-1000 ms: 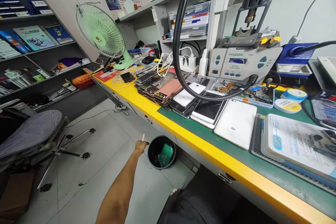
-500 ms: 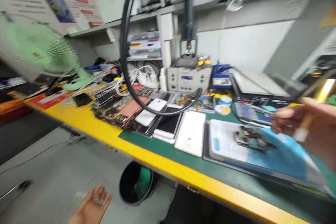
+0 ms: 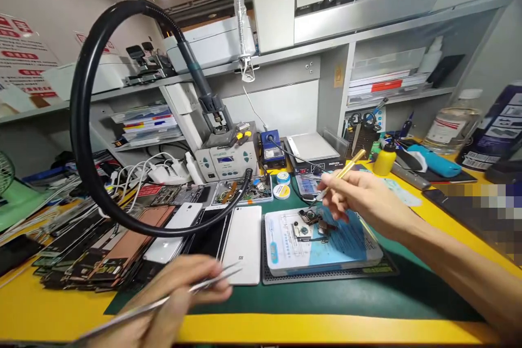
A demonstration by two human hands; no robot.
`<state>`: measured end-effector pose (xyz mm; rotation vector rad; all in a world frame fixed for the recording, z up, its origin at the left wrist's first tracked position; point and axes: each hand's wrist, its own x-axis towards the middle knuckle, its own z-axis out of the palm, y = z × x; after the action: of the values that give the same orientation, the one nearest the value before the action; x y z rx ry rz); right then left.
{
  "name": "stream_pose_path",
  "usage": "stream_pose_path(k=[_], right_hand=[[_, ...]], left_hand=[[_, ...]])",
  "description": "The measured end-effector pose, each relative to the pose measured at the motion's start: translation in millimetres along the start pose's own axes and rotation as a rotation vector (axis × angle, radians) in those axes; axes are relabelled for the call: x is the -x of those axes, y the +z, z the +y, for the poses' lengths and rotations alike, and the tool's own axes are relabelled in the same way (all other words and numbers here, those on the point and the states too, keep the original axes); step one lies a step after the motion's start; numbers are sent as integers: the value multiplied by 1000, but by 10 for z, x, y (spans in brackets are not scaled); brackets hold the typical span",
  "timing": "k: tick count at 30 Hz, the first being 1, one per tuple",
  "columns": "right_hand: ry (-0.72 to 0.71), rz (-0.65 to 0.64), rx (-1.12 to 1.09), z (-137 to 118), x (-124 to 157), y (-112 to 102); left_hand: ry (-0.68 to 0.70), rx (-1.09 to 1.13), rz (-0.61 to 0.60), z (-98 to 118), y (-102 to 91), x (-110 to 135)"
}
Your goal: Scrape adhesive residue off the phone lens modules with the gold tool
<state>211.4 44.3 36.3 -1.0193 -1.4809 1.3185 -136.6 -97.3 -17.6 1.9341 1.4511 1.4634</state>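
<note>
My left hand (image 3: 183, 288) is closed around silver tweezers (image 3: 141, 312), whose two tips point right over a white phone (image 3: 243, 244). In my right hand (image 3: 359, 193) is a slim gold-handled brush (image 3: 349, 164) with a pale tip at its lower end. This hand hovers over the far right part of a flat white-and-blue plastic case (image 3: 338, 255). Several small metal phone parts (image 3: 304, 230), dark and silver, lie on top of the case, just left of my right fingers. The case rests on a dark perforated mat (image 3: 285, 278).
A thick black hose (image 3: 79, 119) loops over the left of the bench. Stacked phone boards (image 3: 81, 250) and phones lie beneath it. Behind stand a grey rework station (image 3: 226, 157), a parts tray (image 3: 265, 190) and a hot plate (image 3: 314, 147). Bottles, including a yellow one (image 3: 384, 159), stand at right.
The view has swung right and up toward the bench. My left hand, earlier low over the floor and cupping small pieces, is now above the bench with tweezers. My right hand still holds the brush.
</note>
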Motion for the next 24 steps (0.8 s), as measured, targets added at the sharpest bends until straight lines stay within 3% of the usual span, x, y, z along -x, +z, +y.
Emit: stream_pose_path(k=[1, 3, 6, 12, 16, 20, 24], right_hand=[[3, -22, 15, 15, 7, -22], [15, -56, 46, 57, 48, -65], [71, -85, 85, 143, 154, -109], [191, -95, 84, 264, 268, -150], [204, -147, 118, 291, 289, -135], [86, -141, 248, 362, 400, -17], [-249, 44, 577, 488, 572, 212]], left_hand=[[-17, -3, -72, 114, 137, -149], [92, 18, -261, 298, 399, -418], [154, -11, -321, 372, 643, -659], [281, -195, -350, 203, 652, -691], [300, -115, -417, 253, 665, -756], [352, -48, -477, 210, 732, -797], [531, 20, -446, 26, 804, -768]])
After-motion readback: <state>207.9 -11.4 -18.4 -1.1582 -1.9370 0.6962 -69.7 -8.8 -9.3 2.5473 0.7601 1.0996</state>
